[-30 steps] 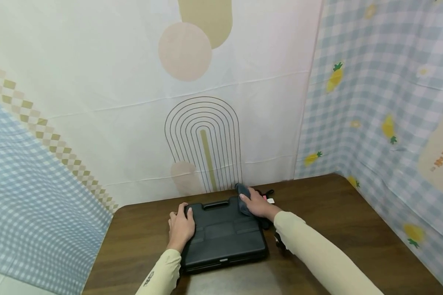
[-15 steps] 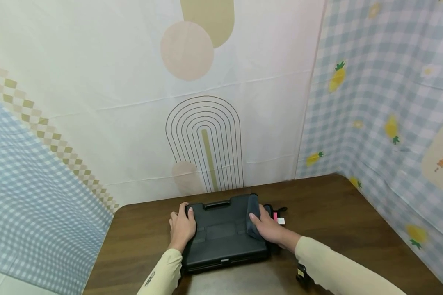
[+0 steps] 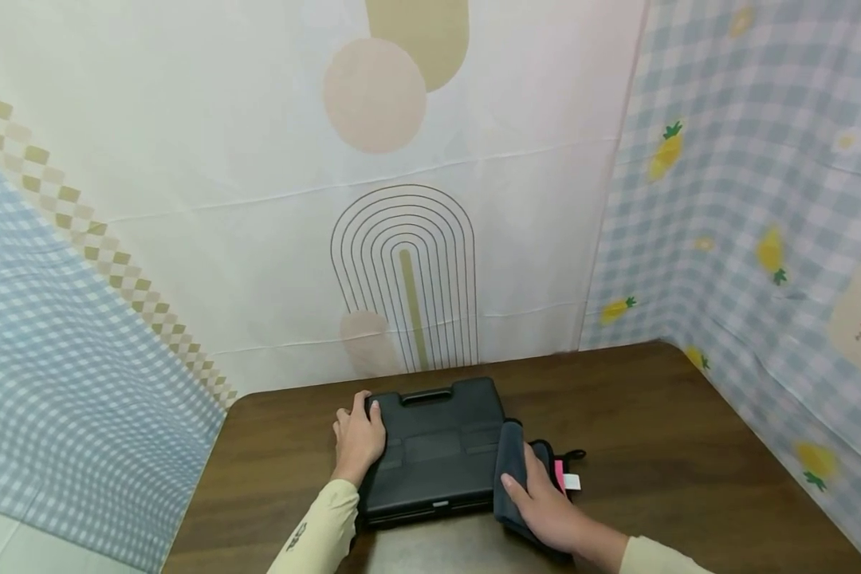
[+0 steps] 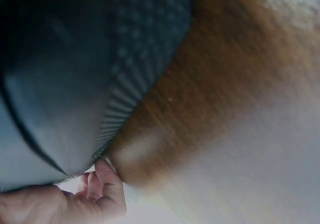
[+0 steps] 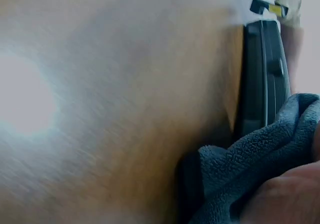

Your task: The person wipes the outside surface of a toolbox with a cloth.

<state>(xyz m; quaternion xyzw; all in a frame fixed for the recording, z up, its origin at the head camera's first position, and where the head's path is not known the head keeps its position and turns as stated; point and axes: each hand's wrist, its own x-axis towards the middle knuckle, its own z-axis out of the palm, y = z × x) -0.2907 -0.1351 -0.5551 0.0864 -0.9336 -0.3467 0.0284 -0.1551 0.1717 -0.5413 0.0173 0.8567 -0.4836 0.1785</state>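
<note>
A black plastic carrying case lies flat on the table, its built-in handle towards the wall. My left hand grips the case's left side near the far corner, thumb on the lid; in the left wrist view the fingers bend at the corner of the case's ribbed side. At the case's front right corner, my right hand holds a folded dark blue-grey cloth with black edging. The fleecy cloth bunches under that hand beside the case's side in the right wrist view. A pink and white tag and a black loop stick out beyond the fingers.
The brown wooden table has rounded far corners. A white printed cloth hangs behind it, with blue checked cloths at the sides. A black wrist strap with a yellow label shows on the left arm.
My right hand has drawn the cloth along the case's right side, from the far corner towards me, to the front right corner. My left hand has kept its hold on the case.
</note>
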